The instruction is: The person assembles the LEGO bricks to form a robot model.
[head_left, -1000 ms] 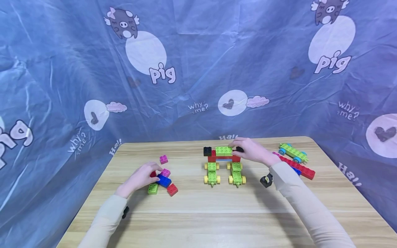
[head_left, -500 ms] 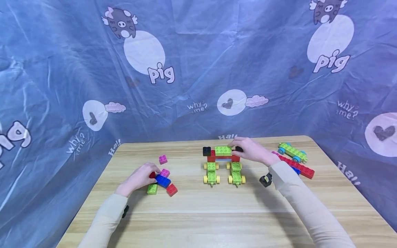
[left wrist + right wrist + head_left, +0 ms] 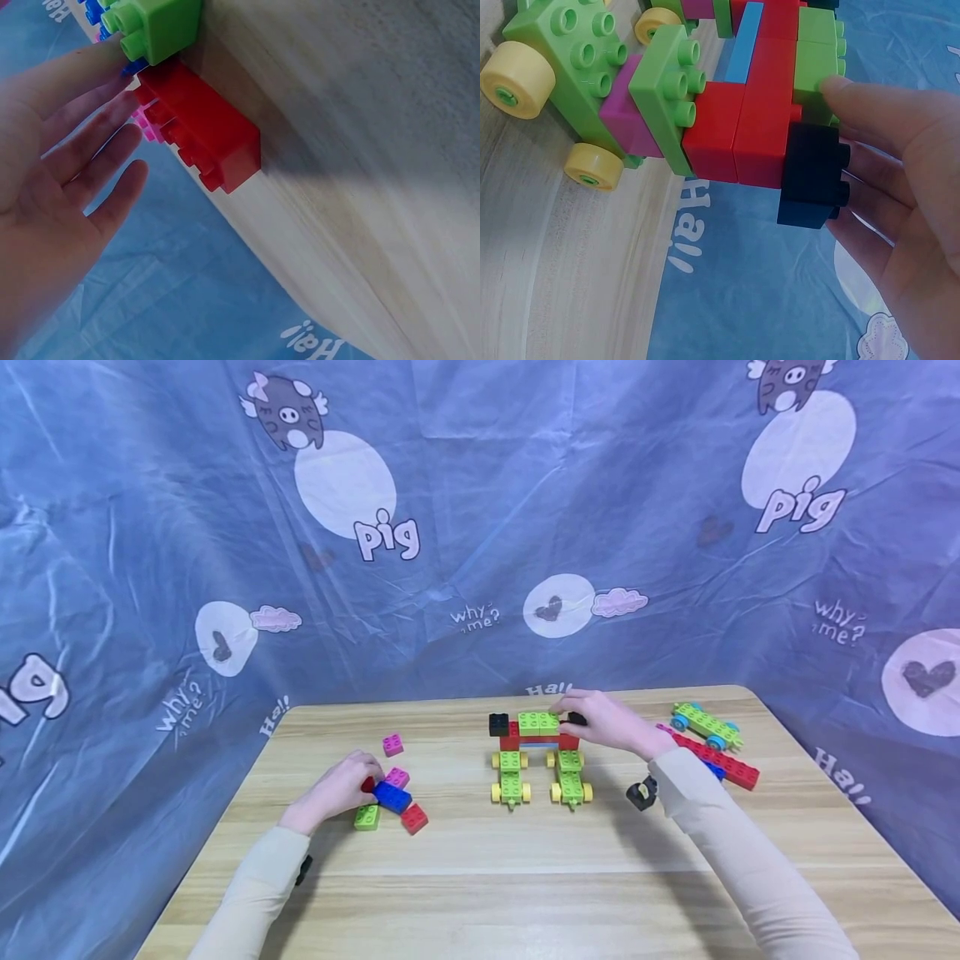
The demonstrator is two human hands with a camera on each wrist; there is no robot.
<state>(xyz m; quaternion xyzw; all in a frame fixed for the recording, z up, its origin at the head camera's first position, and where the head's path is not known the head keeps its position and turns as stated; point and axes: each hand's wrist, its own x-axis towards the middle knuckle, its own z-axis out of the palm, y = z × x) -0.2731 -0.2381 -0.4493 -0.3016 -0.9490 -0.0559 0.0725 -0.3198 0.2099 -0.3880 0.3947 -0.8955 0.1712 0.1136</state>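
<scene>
On the left, my left hand reaches over a loose group of bricks. Its fingertips are right at a red brick and the end of a blue brick; the fingers are nearly straight in the left wrist view. A lime green brick lies just in front. My right hand is at the back of the wheeled toy-brick build, thumb on the near side of a lime green brick, other fingers behind a black brick. Another black brick tops the build's left end.
Pink bricks and a small red brick lie near the left hand. Right of the build are a black piece, a long red strip of bricks and a green base with blue wheels. A blue curtain hangs behind the table.
The left fingertips draw back slightly from the blue brick's end. The right hand stays in place on the build; the whole view shifts a little.
</scene>
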